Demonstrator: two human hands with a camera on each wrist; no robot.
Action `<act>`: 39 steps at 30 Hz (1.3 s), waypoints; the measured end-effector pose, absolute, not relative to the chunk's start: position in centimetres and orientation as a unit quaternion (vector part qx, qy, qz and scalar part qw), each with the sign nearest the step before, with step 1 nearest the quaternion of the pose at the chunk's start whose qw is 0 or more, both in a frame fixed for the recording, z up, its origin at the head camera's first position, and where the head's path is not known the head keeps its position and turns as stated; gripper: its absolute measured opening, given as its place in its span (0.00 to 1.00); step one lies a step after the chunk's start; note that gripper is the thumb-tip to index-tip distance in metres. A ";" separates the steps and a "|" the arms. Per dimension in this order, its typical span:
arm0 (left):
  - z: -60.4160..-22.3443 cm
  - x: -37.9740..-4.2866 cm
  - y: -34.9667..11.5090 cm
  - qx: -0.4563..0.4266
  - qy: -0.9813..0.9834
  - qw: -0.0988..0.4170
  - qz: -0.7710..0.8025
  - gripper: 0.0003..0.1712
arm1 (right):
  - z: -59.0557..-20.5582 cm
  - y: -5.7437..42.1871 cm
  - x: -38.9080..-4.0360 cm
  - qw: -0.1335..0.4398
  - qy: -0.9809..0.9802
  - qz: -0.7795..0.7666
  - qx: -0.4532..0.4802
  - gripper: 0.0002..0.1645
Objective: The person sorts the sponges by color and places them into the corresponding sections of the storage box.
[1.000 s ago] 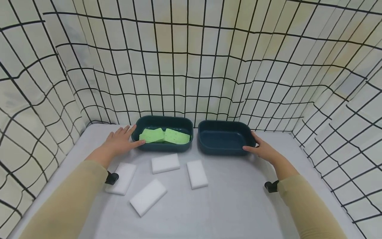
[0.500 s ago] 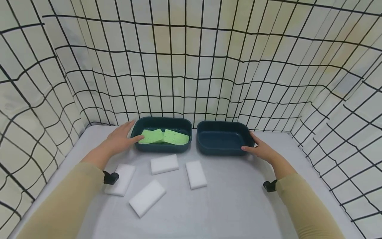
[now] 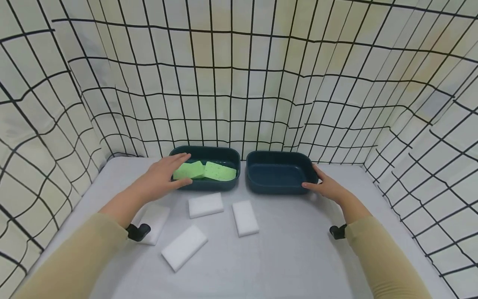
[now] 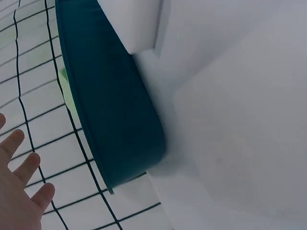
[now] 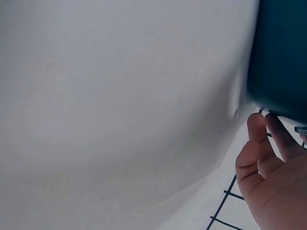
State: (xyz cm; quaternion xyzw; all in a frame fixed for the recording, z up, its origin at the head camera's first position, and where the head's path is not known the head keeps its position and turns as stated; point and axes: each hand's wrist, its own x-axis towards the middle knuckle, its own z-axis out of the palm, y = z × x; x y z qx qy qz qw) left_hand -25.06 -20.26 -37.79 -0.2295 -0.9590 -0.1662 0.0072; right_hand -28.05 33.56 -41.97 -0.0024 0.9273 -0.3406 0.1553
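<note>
My left hand (image 3: 160, 176) hovers over the left end of a dark teal rectangular bin (image 3: 203, 185), thumb and fingers spread and holding nothing. Inside that bin lie two light green sponges (image 3: 220, 172), the left one partly covered by the hand. In the left wrist view, the spread fingers (image 4: 29, 167) stand apart from the bin's side (image 4: 108, 91). A second dark teal bin (image 3: 278, 174), with nothing in it, sits to the right. My right hand (image 3: 330, 187) grips its right end, thumb at the front rim and fingers round the side, as the right wrist view partly shows.
Several white rectangular blocks lie on the white table (image 3: 291, 249) before the bins: one block (image 3: 206, 205) near the left bin, another (image 3: 245, 218) at centre, a tilted block (image 3: 184, 248) nearer me. Black netting (image 3: 231, 83) surrounds the back and sides.
My left hand has left the left bin's outer end and moved right over its sponges. The right hand stays at the right bin. The view has shifted slightly.
</note>
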 end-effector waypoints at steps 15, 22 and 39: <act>-39.0 -22.2 -11.0 -0.391 -0.913 -0.048 -0.105 0.47 | -42.2 33.8 -28.3 0.171 0.922 -0.347 0.001 0.68; -40.9 -22.5 -8.6 -0.402 -0.907 -0.079 -0.099 0.43 | -42.3 33.8 -28.3 0.167 0.926 -0.340 -0.004 0.67; -42.4 -23.4 -6.0 -0.441 -0.889 -0.115 -0.048 0.47 | -42.6 34.2 -28.6 0.165 0.921 -0.353 -0.003 0.69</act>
